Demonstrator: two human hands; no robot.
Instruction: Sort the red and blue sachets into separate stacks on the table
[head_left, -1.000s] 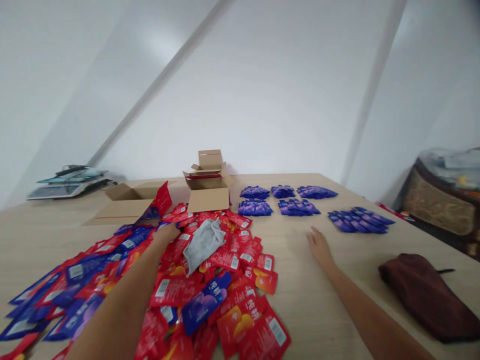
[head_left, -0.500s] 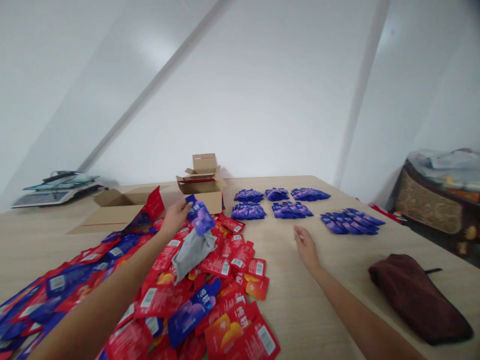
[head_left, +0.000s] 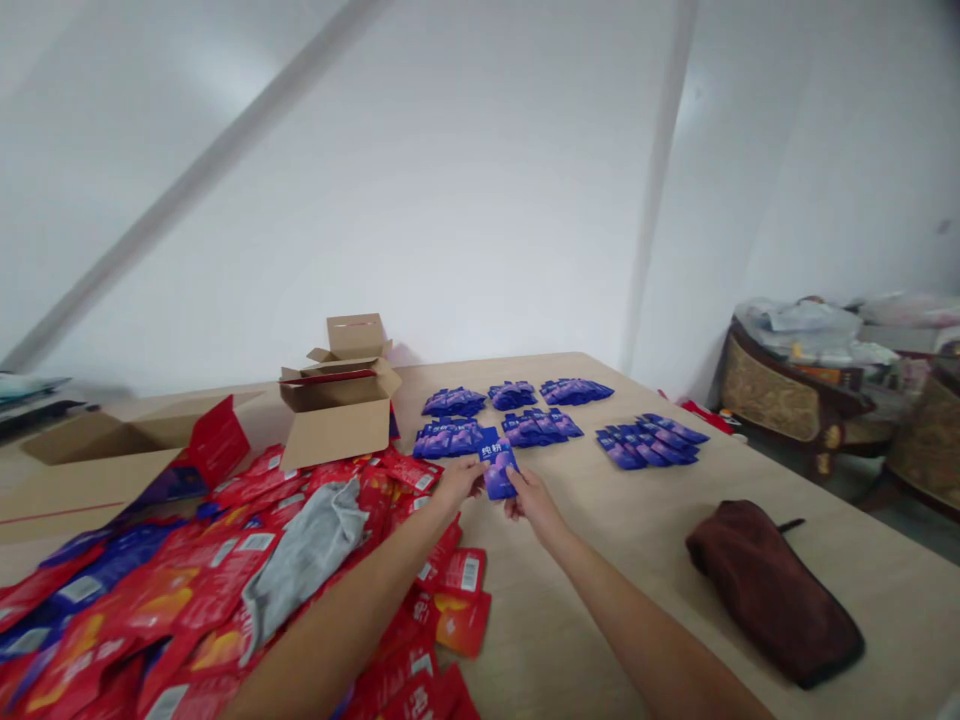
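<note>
Over a pale tabletop (head_left: 630, 515), L hand (head_left: 465, 480) & R hand (head_left: 531, 502) pinch a blue pkt (head_left: 496, 474) btwn closed fingers, opp. edges, in front of fanned blue stacks (head_left: 541, 427). Moments ago L alone had it; pick-up looks done.

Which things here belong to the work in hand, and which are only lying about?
Apparently in the work:
blue packet, held by left hand and right hand
blue packet groups
red-and-blue packet pile

Probably just lying about:
grey cloth
dark red pouch
open boxes (unclear)
</note>
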